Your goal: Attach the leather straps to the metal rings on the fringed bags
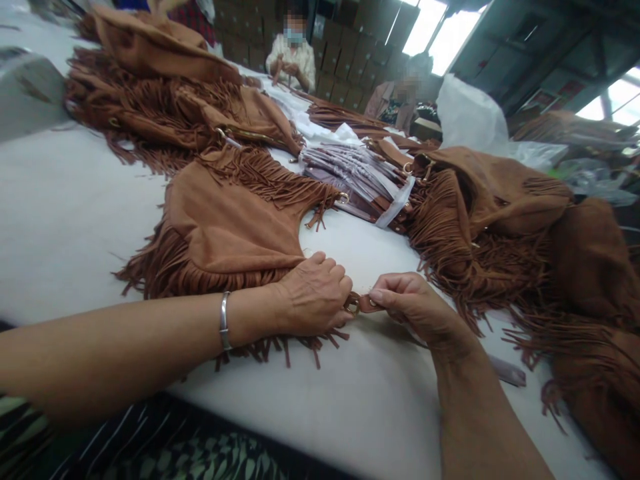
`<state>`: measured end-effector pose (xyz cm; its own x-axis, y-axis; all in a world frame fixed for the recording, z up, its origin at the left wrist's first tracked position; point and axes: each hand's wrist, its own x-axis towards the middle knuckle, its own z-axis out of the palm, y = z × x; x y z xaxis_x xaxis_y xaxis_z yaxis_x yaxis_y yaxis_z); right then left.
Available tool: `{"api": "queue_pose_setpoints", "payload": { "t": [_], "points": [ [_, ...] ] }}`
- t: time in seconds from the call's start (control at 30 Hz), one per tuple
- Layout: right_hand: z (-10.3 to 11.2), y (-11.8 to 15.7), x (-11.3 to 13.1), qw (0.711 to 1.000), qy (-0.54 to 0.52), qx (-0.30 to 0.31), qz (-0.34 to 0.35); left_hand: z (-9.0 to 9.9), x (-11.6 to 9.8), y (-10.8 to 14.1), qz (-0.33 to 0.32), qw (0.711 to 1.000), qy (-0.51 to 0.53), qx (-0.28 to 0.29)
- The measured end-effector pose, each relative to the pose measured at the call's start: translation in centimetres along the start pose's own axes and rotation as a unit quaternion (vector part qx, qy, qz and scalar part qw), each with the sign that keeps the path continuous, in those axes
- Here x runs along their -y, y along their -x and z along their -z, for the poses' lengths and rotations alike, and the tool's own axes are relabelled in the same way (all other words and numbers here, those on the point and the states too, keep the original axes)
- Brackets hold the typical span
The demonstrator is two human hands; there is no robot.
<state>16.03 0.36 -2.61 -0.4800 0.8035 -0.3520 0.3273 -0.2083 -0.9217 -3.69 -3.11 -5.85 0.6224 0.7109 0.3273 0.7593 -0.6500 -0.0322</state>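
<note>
A brown fringed bag (240, 227) lies on the white table in front of me. My left hand (317, 293) is closed on the bag's near corner, beside a brass-coloured metal ring (352, 304) that pokes out past the fingers. A short end of brown strap (368, 305) sits at the ring, and it looks passed through it. My right hand (413, 303) pinches that strap end between thumb and fingers. Another ring (343, 198) shows at the bag's far corner. The rest of the strap is largely hidden under my right hand and forearm.
More brown fringed bags (200, 100) are piled at the back left, and others (490, 207) lie along the right. A bundle of wrapped straps (357, 173) lies behind the bag. Two people (295, 57) are across the table, with stacked cartons (340, 53) behind.
</note>
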Motion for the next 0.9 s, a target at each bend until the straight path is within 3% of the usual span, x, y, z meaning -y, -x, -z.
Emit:
{"api": "queue_pose_setpoints", "payload": {
  "t": [0.13, 0.33, 0.43, 0.6, 0.7, 0.77, 0.8, 0.9],
  "points": [
    [-0.6, -0.2, 0.3, 0.999, -0.016, 0.031, 0.001, -0.3, -0.4, 0.1, -0.009, 1.0, 0.003, -0.01],
    [-0.5, -1.3, 0.0, 0.99, -0.049, 0.133, -0.017, -0.3, -0.5, -0.1, -0.077, 0.997, 0.024, 0.01],
    [-0.5, -2.0, -0.6, 0.989, -0.036, 0.141, -0.01, -0.3, -0.4, -0.1, -0.082, 0.996, 0.031, 0.026],
    [-0.8, -1.4, -0.1, 0.987, 0.138, 0.047, 0.064, 0.3, -0.5, 0.4, -0.017, 1.0, 0.005, 0.021],
    [-1.0, -0.1, 1.1, 0.931, 0.285, -0.09, 0.208, 0.8, -0.4, 1.1, 0.055, 0.998, -0.024, -0.004],
    [-1.1, 0.7, 1.9, 0.897, 0.326, -0.153, 0.257, 0.9, -0.2, 1.5, 0.061, 0.998, -0.029, -0.008],
    [-1.2, 1.0, 2.2, 0.902, 0.329, -0.136, 0.244, 0.9, -0.1, 1.6, 0.053, 0.998, -0.025, -0.007],
    [-1.6, 0.9, 2.7, 0.927, 0.344, 0.026, 0.145, 0.8, 0.2, 1.6, 0.029, 1.0, -0.01, -0.006]
  ]
}}
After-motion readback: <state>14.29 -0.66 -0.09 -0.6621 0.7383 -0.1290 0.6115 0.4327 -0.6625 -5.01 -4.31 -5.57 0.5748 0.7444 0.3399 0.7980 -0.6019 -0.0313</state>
